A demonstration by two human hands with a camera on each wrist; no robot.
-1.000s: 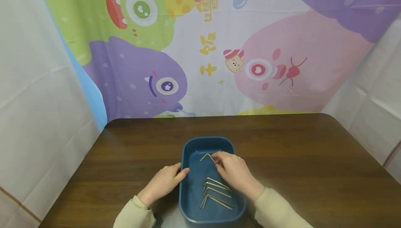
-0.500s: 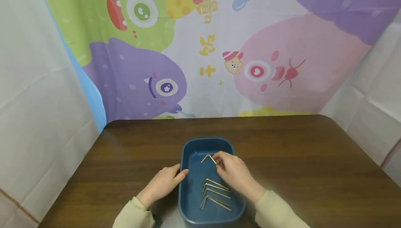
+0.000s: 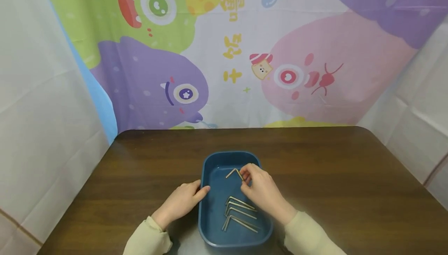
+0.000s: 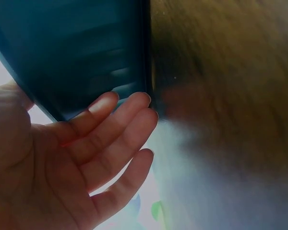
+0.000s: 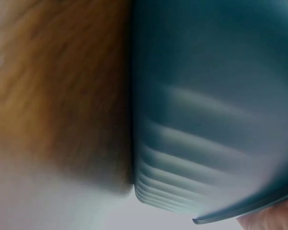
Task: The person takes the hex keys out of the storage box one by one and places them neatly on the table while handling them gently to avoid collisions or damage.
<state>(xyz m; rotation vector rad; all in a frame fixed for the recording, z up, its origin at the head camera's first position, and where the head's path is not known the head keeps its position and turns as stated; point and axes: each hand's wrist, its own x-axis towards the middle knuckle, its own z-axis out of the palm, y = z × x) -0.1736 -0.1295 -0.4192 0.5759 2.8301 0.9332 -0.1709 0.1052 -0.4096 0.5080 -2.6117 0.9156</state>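
Observation:
A deep blue, round-cornered tray (image 3: 215,218) stands near the table's front. My left hand (image 3: 180,203) holds its left side, thumb over the rim and fingers along the outer wall, as the left wrist view also shows. Over the tray's far right part, my right hand (image 3: 264,192) pinches an L-shaped hex key (image 3: 231,173) between thumb and fingers; its bend points away from me. Several more hex keys (image 3: 244,224) lie in a row on the tray floor, nearer to me. In the right wrist view the ribbed tray wall (image 5: 197,110) hides nearly all of the hand (image 5: 273,218).
The dark wood table (image 3: 325,169) extends to both sides of the tray and behind it. A printed cartoon curtain (image 3: 238,103) hangs along the table's back edge. Pale cloth (image 3: 45,91) covers the left side, with more at the right.
My right hand has shifted the pinched hex key slightly rightward over the tray. The left hand stays on the tray wall, and the row of hex keys lies unchanged. The head view has tilted a little.

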